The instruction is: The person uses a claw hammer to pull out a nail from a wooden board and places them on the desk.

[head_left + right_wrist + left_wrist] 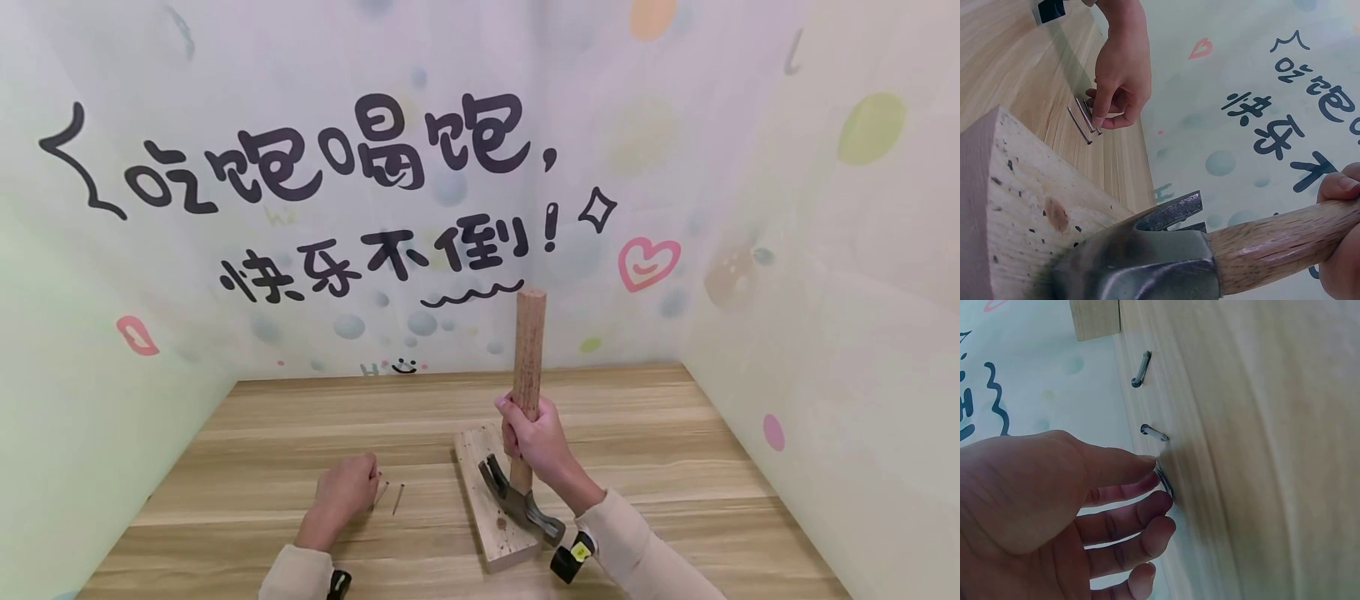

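Observation:
My right hand (542,442) grips the wooden handle of a claw hammer (529,358), which stands nearly upright with its steel head down. That head is over a pale wooden block (487,533) with dark marks and a knot; the right wrist view shows head and block close up. On the table to the left, my left hand (343,493) has its thumb and index finger at a nail (1165,482), apparently pinching one end. Two other nails, a farther nail (1142,369) and a nearer nail (1154,432), lie loose beside the fingertips.
Everything lies on a wood-grained table (300,433). A pale printed backdrop (337,333) with black lettering rises behind the table's far edge, and similar panels stand at both sides. Black straps are on both wrists.

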The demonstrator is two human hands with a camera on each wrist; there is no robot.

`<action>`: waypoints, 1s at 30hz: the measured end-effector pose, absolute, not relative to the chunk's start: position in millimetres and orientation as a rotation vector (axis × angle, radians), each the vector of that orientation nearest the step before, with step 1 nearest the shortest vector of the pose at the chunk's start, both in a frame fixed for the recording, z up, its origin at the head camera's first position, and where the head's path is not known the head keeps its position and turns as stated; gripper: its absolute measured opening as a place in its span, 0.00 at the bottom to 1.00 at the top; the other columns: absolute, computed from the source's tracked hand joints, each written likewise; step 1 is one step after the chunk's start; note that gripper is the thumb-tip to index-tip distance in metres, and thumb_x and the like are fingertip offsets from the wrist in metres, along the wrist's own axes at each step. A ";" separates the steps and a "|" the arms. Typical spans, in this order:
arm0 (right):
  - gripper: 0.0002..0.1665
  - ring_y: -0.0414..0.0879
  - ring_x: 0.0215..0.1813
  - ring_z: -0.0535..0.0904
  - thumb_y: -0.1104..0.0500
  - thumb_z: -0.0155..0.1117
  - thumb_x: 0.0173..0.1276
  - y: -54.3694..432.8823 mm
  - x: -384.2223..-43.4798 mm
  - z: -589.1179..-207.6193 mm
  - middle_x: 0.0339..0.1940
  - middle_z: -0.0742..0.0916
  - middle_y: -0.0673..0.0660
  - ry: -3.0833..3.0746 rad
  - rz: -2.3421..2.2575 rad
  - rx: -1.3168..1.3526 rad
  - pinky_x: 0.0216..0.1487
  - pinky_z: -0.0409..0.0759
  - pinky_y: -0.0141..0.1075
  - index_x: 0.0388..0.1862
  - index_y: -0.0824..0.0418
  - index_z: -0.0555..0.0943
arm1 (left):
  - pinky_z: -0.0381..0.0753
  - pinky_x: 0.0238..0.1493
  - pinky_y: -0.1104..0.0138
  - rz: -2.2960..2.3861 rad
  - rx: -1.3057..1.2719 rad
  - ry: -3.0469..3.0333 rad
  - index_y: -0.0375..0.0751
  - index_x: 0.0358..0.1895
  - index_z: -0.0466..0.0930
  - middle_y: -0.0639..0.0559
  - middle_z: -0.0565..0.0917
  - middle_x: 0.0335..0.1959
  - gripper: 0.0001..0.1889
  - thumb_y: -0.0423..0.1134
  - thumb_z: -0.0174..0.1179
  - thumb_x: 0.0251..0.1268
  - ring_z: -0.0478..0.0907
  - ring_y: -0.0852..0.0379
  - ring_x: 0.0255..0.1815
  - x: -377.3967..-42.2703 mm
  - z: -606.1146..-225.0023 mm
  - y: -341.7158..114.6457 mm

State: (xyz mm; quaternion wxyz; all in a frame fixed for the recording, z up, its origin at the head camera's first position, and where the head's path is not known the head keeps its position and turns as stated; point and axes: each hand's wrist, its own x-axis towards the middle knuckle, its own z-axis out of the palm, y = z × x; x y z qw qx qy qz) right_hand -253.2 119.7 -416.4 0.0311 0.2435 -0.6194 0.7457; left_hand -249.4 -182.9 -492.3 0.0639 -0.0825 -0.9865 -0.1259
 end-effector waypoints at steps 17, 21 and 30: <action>0.23 0.43 0.10 0.60 0.56 0.54 0.77 122.0 -253.8 -416.5 0.10 0.64 0.63 -1.899 2.299 0.768 0.12 0.60 0.38 0.30 0.74 0.65 | 0.63 0.17 0.66 -0.461 -0.246 -2.958 0.45 0.24 0.70 0.56 0.69 0.16 0.12 0.34 0.58 0.66 0.65 0.59 0.17 -256.8 -481.2 -160.5; 0.22 0.43 0.10 0.61 0.56 0.54 0.77 122.1 -253.9 -417.4 0.10 0.65 0.59 -1.893 2.308 0.772 0.12 0.60 0.37 0.31 0.73 0.65 | 0.65 0.19 0.63 -0.456 -0.264 -2.947 0.46 0.24 0.71 0.55 0.71 0.17 0.12 0.38 0.60 0.67 0.67 0.58 0.18 -261.1 -479.4 -147.7; 0.20 0.41 0.10 0.61 0.57 0.55 0.77 121.5 -253.2 -417.9 0.10 0.67 0.55 -1.883 2.300 0.791 0.11 0.61 0.38 0.31 0.72 0.66 | 0.71 0.23 0.61 -0.485 -0.334 -2.937 0.45 0.33 0.77 0.53 0.78 0.22 0.10 0.46 0.57 0.72 0.73 0.56 0.22 -270.8 -480.9 -114.7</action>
